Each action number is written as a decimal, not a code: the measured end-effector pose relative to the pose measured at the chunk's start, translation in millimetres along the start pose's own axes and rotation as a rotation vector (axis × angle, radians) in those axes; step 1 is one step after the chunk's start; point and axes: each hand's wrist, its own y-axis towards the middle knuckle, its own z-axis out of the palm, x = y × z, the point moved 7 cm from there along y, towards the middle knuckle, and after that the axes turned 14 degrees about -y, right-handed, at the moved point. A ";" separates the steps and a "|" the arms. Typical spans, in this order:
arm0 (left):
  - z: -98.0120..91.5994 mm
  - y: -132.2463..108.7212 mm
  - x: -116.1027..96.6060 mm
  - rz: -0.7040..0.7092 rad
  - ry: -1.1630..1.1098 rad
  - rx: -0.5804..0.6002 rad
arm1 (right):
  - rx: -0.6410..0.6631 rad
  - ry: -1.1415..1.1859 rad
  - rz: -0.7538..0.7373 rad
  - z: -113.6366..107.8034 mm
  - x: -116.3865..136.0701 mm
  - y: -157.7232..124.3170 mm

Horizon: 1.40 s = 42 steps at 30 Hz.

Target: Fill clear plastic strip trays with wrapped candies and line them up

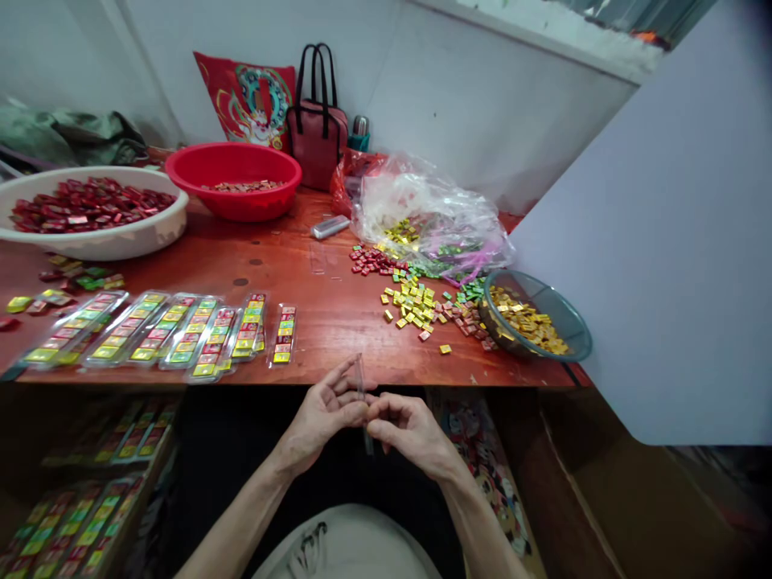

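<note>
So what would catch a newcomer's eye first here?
Probably the bright red basin at the back left, beside a white basin heaped with red pieces. Then the scattered yellow pieces, right of centre on the reddish table. Nearest, the left hand and right hand meet at a clear plastic piece by the table's front edge.

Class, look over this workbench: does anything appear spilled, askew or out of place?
Yes: many small loose pieces lie scattered across the table in front of the clear plastic bag, in mixed colours. Unlike those gathered in the white basin, they look spilled, though they may have been tipped out deliberately.
</note>
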 end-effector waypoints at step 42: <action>-12.8 151.4 -110.5 0.637 1.551 -0.241 | -0.655 -1.479 -0.254 -47.9 0.7 39.2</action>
